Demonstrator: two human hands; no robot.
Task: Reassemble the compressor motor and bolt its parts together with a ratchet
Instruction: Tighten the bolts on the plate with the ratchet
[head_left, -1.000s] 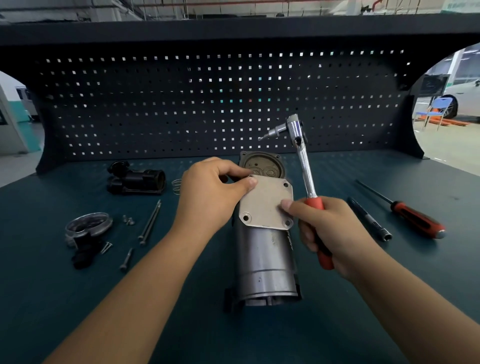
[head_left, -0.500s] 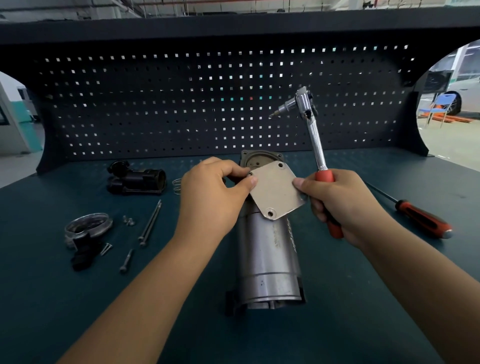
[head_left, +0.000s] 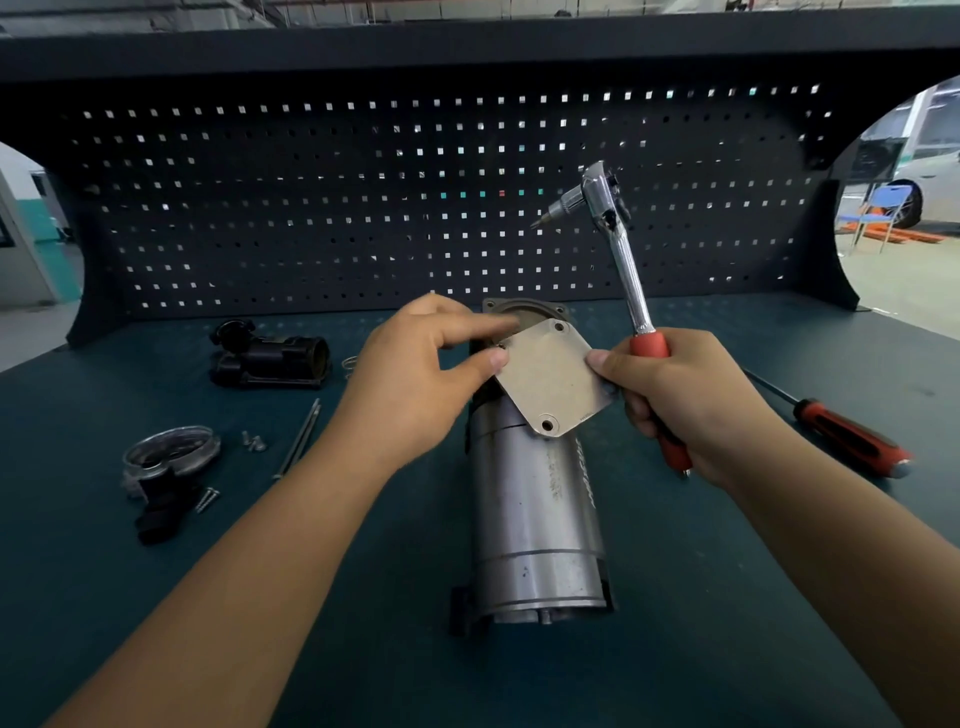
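While the plate (head_left: 550, 382) hangs tilted just above the far end of the motor (head_left: 535, 519), two of its corners are held. The left hand (head_left: 415, 379) pinches the left one between thumb and blurred forefinger, and the right hand (head_left: 691, 400) presses its thumb on the right one. Its other fingers wrap the red handle of the ratchet (head_left: 626, 270), head up, beside the plate. The motor lies lengthwise mid-way across the bench (head_left: 727, 597). A screwdriver (head_left: 841, 431) lies toward the right edge; a black housing (head_left: 270, 358), long bolts (head_left: 298, 436) and screws (head_left: 254, 441) toward the left.
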